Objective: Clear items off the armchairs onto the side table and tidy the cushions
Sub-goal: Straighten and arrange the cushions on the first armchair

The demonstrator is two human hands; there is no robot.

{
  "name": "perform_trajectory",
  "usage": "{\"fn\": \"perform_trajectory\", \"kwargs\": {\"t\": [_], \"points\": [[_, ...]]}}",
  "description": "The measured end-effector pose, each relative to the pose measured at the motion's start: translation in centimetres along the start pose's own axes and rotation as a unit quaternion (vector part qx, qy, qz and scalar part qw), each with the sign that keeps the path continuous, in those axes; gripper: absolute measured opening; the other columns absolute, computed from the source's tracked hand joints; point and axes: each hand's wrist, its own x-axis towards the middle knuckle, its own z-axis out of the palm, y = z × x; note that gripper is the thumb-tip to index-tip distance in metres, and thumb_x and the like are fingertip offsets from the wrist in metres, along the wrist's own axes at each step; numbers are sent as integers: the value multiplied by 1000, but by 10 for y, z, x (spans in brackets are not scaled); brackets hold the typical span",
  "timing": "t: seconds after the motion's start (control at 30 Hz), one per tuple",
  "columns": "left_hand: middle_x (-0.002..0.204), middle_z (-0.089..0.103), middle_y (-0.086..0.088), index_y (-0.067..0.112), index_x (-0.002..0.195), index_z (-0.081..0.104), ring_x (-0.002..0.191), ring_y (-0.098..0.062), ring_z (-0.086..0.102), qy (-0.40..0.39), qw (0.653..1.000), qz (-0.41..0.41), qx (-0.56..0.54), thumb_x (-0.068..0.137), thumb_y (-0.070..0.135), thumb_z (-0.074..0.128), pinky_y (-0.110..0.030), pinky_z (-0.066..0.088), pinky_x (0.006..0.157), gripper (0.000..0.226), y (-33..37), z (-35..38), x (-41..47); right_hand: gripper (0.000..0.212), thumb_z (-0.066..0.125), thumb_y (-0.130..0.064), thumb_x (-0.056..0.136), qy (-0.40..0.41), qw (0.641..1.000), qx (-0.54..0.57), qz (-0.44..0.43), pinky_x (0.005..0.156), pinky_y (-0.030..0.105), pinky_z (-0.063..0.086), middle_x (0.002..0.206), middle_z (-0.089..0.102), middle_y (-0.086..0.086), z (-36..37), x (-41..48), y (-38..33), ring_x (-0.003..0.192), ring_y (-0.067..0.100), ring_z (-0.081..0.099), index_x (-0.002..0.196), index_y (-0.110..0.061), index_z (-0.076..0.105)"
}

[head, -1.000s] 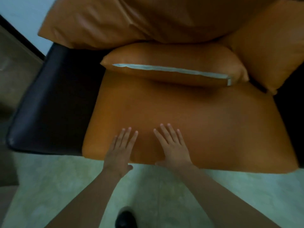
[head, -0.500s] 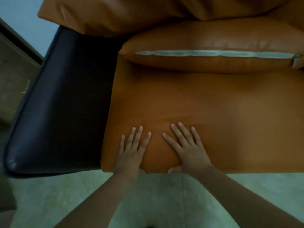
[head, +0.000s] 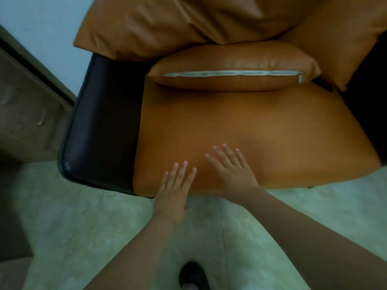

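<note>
An orange leather seat cushion (head: 251,130) fills the armchair in front of me. My left hand (head: 173,191) lies flat on its front edge with straight, spread fingers. Just to the right, my right hand (head: 234,174) presses flat on the cushion, fingers straight. A small orange throw cushion (head: 232,59) with a pale zip strip lies across the back of the seat. A large orange back cushion (head: 188,24) leans behind it, and another orange cushion (head: 339,42) stands at the right side. Neither hand holds anything.
The chair's dark brown leather arm (head: 98,126) runs along the left. A wooden cabinet with a drawer handle (head: 27,114) stands further left. Pale green floor tiles (head: 83,227) lie below, with my dark shoe (head: 192,275) at the bottom edge.
Both hands stay flat on the seat's front edge. My view has pulled back and shifted, so the right cushion and my shoe show again. The left hand has slid slightly toward the edge.
</note>
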Motion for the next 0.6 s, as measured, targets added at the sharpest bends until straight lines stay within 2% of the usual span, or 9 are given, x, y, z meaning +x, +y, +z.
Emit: {"fn": "perform_trajectory", "kwargs": {"t": [0.1,0.13,0.23,0.27,0.3,0.4,0.5,0.6], "points": [[148,-42,-2,29,141,-34,139,-25,-34,-1,1000,24,-5,86,43,63,-41,-16,115,113,28,-32,-28,104,58,-62,80,-30,999,-25,10,112,43,-21,156,-23,0,-35,-44,10,136,22,-34,148,-32,-16],[151,-37,-3,28,143,-31,141,-25,-32,24,999,36,-12,82,44,67,-41,-15,115,116,33,-46,-32,104,57,-62,81,-32,999,-20,23,110,43,-23,155,-25,-1,-49,-57,13,135,21,-36,147,-32,-18],[161,7,-10,24,151,-1,146,-28,0,86,994,53,-31,55,49,85,-44,3,116,131,37,-102,-44,104,57,-62,81,-17,998,-2,59,108,41,-26,156,-24,0,-106,-85,17,132,20,-38,147,-31,-17],[160,12,-10,23,151,1,147,-28,4,101,993,53,-24,54,49,86,-44,5,117,131,36,-124,-49,103,57,-61,82,-10,998,0,68,108,40,-27,156,-22,0,-129,-94,17,132,19,-37,148,-31,-16],[160,9,-9,24,151,-3,148,-28,3,113,992,58,-12,58,49,84,-43,3,119,129,37,-146,-56,103,56,-61,82,-1,997,-1,77,109,41,-25,157,-21,0,-151,-104,17,134,19,-35,148,-31,-16],[160,-13,-4,26,148,-21,146,-25,-16,133,988,82,-8,79,49,69,-39,-11,115,116,52,-212,-73,102,59,-60,81,29,994,-1,107,111,41,-19,159,-15,1,-211,-134,18,142,23,-25,149,-30,-12],[160,-14,-4,23,150,-15,146,-24,-18,156,984,81,-32,80,49,67,-39,-11,116,111,84,-264,-83,101,61,-55,81,53,990,-3,134,113,41,-15,159,-11,1,-253,-162,22,144,24,-20,150,-29,-8],[161,-10,-3,23,151,-11,147,-23,-15,175,977,116,-46,78,47,70,-39,-10,116,112,117,-292,-90,100,63,-51,81,79,983,22,165,114,41,-14,159,-12,1,-279,-185,37,143,23,-21,150,-29,-6]]}}
